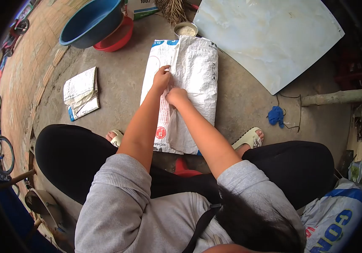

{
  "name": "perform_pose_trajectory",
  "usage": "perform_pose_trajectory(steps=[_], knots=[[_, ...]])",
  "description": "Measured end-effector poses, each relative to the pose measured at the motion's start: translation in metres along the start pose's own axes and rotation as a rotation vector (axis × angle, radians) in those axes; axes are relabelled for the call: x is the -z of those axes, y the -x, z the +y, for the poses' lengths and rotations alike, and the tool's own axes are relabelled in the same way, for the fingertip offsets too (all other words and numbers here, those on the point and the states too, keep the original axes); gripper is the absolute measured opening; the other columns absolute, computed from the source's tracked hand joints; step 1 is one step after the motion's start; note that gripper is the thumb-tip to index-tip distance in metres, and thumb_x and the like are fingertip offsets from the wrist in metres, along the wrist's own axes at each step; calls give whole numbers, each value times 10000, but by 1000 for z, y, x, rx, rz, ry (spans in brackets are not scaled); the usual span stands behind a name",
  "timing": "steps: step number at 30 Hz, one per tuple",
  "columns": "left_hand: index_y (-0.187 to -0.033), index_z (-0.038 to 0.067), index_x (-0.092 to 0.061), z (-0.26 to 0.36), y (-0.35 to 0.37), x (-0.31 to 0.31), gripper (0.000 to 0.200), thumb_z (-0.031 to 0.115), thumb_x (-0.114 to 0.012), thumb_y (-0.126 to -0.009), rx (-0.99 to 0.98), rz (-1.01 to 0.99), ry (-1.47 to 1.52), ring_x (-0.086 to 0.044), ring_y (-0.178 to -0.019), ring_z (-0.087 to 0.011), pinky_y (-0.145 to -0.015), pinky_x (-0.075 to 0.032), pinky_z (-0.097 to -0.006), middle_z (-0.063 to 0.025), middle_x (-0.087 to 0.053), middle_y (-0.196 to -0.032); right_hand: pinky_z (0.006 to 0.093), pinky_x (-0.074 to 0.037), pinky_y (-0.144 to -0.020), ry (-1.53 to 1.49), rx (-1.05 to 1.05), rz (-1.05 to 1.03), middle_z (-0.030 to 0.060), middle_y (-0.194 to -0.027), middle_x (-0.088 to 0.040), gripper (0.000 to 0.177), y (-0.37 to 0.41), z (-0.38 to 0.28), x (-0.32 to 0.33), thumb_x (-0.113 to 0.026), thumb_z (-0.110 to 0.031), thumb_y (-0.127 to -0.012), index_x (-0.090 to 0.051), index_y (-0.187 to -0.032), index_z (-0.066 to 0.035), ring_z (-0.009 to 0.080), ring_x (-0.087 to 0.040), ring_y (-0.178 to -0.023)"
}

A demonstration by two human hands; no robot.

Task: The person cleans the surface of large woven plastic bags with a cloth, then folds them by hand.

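The concrete floor carries everything being handled. On it, the marbled panel lies at the upper right, with its lowest corner just beside the long white woven sack. That sack lies flat in front of the person, between the two sandaled feet, with a lengthwise flap folded over its face. The lengthwise fold looks largely made, but the flap's edge is loose and wrinkled, so smoothing seems unfinished, and the sack is not doubled into a short bundle. At the upper left, the blue basin overlaps the red basin. The compact folded sack, well apart on the left, appears finished. The metal bowl of pale contents sits just beyond the sack's far end. Both hands work at the flap: the left hand farther up, its grip narrow; the right hand nearer, its grip curled inward. Whether either pinches the material, I cannot tell.
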State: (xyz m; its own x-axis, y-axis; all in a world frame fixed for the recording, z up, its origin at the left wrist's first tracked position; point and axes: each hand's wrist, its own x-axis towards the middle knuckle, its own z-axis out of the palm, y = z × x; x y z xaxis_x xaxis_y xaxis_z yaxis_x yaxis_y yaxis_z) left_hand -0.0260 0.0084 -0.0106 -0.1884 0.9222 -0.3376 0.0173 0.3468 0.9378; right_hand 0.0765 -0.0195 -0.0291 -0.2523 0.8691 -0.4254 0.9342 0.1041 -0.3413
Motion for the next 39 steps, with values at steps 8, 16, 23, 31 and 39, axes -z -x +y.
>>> perform_pose_trajectory(steps=[8, 16, 23, 31, 39], knots=[[-1310, 113, -558, 61, 16, -30, 443, 89, -575, -868, -780, 413, -732, -540, -1198, -328, -1040, -421, -436, -137, -576, -1302, 353, -637, -668, -886, -139, -682, 192, -1255, -606, 494, 6, -1, 37, -496, -286, -989, -435, -1381, 8, 297, -715, -860], [-1419, 139, -486, -10, -29, -53, 454, 288, -458, -992, -507, -39, -360, -391, -1388, -289, -1146, -290, -428, -115, -447, -1480, 413, -607, -835, -1312, -112, -798, 272, -1112, -629, 315, 24, 24, 86, -401, 17, -891, -503, -1163, 139, 362, -694, -937], [-1513, 203, -328, -20, 14, -42, 535, 375, -364, -1008, -476, 86, -1000, -237, -1467, -231, -1199, -149, -434, -71, -292, -1578, 370, -597, -720, -950, -279, -234, 253, -1064, -653, 338, 17, 41, 127, -470, -105, -915, -559, -1194, 63, 322, -709, -851], [-1483, 114, -369, -22, 13, -45, 527, 311, -374, -994, -420, 542, -1086, -186, -1480, -299, -1169, 11, -591, -109, -259, -1587, 372, -420, -997, 20, 215, 716, 55, -1369, -555, 368, 3, 50, 31, -546, -156, -876, -640, -1227, -97, 251, -519, -1210], [-1450, 70, -406, -20, 16, 16, 562, 326, -461, -953, -293, 572, -1080, -231, -1460, -347, -1178, -49, -569, -145, -324, -1552, 382, -284, -1076, 236, 186, 597, 47, -1571, -316, 605, 7, 33, 18, -458, -407, -966, -408, -1458, -60, 234, -248, -1455]])
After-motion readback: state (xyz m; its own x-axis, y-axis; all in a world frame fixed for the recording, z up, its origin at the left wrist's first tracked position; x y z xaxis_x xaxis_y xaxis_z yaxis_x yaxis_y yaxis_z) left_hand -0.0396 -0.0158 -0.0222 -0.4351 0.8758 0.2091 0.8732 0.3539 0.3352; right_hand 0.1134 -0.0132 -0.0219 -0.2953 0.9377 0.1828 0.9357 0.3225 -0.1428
